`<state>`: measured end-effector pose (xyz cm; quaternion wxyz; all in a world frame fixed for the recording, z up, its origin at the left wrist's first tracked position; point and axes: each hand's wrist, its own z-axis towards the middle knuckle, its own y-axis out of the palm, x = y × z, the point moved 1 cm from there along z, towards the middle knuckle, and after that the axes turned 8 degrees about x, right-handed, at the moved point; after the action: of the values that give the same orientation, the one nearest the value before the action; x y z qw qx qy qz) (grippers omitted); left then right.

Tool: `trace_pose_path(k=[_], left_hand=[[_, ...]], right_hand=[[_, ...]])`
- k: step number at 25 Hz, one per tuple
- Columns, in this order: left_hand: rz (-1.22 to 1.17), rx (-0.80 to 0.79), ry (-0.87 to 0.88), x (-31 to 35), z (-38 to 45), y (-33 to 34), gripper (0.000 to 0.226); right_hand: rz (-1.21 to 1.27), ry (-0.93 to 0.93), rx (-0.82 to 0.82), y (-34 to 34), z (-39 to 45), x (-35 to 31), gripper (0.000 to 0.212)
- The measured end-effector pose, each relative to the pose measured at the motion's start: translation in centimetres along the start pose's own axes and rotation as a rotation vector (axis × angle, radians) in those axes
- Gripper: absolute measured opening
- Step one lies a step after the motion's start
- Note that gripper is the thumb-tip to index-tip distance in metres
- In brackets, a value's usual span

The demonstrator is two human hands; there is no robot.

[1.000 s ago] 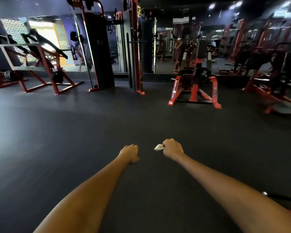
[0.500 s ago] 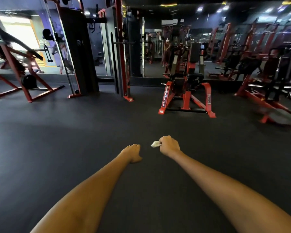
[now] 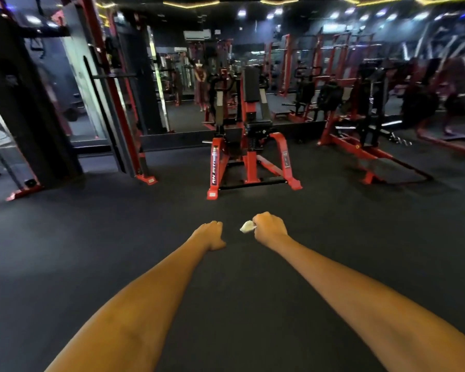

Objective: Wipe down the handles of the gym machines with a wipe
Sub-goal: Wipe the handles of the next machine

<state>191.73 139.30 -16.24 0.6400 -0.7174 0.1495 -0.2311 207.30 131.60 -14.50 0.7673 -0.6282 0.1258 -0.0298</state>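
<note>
Both bare arms reach out over the dark rubber floor (image 3: 65,251), and neither hand touches any machine. The right hand (image 3: 270,228), just below the middle of the frame, is clenched on a small crumpled white wipe (image 3: 247,226). Only a pale tuft of it pokes out of the fist. That tuft points toward the left of the frame, at the left hand (image 3: 211,234), and its long axis runs roughly level, tilted slightly up to the right. The two hands sit near each other but apart. The left hand's fingers look curled under with nothing in them, as far as I can see from behind the knuckles.

As for progress, nothing in view tells me which handles have been cleaned. I judge this a walk between stations: the wipe is ready, and the wiping of what lies ahead is all still to do. A red and black machine (image 3: 249,146) stands straight ahead in the middle of the frame, well apart from the hands, its handles too dim to pick out. A cable tower (image 3: 24,103) rises at the left edge, and more red frames (image 3: 360,124) crowd the upper right.
</note>
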Motion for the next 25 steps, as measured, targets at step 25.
trace_pose_path(k=[25], left_hand=[[-0.011, 0.036, 0.352, 23.7, 82.7, -3.9, 0.051]], right_hand=[[0.000, 0.357, 0.110, 2.6, 66.1, 45.3, 0.023]])
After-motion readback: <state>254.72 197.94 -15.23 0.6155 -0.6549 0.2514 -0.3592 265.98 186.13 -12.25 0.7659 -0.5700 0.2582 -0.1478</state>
